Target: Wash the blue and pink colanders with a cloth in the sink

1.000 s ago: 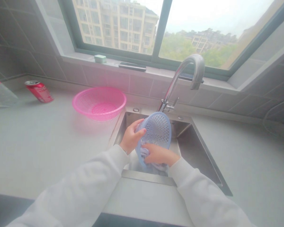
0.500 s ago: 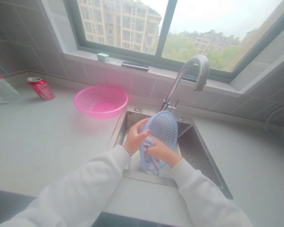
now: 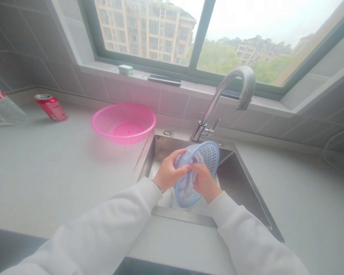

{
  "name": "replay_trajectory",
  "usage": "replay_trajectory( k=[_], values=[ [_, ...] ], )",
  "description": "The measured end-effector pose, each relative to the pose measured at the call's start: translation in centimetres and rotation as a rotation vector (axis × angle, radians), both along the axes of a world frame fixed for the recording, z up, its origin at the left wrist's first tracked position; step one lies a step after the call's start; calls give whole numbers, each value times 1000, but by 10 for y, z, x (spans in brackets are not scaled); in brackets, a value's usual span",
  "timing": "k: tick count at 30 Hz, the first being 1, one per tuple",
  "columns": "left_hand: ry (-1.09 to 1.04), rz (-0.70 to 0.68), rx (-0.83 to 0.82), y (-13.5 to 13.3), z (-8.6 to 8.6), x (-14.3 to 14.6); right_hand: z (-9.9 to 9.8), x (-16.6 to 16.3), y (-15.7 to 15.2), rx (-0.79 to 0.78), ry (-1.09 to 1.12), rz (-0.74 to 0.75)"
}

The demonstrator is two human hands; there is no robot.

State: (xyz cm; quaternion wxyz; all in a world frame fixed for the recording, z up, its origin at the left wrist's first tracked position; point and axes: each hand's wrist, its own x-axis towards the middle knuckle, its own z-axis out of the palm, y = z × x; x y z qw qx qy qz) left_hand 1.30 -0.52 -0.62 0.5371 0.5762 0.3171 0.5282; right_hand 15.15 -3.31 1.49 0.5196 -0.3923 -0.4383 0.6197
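While both hands were held over the stainless steel sink (image 3: pixel 236 183), the left hand (image 3: pixel 170 173) was closed around the rim of a blue plastic basket (image 3: pixel 209 158), with its fingers curled over the edge. The right hand (image 3: pixel 204 182) was closed on a pale cloth (image 3: pixel 185 186), pressing it against the inner face of the mesh. The basket was tilted steeply within the sink opening. Its lower edge hung near the front of the sink, and contact with the sink could not be confirmed.

Condition at this point: the cloth was inside the blue basket and the basket had not been set down. No water stream was visible from the chrome faucet (image 3: pixel 216 101), and whether the basket or cloth was wet could not be determined. The pink plastic basket (image 3: pixel 123 126) stood upright on the tabletop (image 3: pixel 60 172), just left of the sink and out of contact with both hands. No cloth was visible in it. Farther left, a red drink can (image 3: pixel 51 108) lay on its side, and a clear plastic bag (image 3: pixel 2 107) sat at the edge of the view.
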Motion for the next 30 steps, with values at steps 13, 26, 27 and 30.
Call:
replay_trajectory(
  k=[13, 26, 27, 30],
  values=[
    [-147, -130, -278, 10, 4, -9, -6, 3, -6, 0, -694, 318],
    [10, -163, -20, 15, -1, -26, -1, 7, 3, -50, 171, -162],
    [19, -167, 9, 15, -3, -27, -2, 10, 5, -48, 189, -190],
    [125, -226, 90, 12, -6, -27, -8, 18, 8, -97, 238, -223]
  ],
)
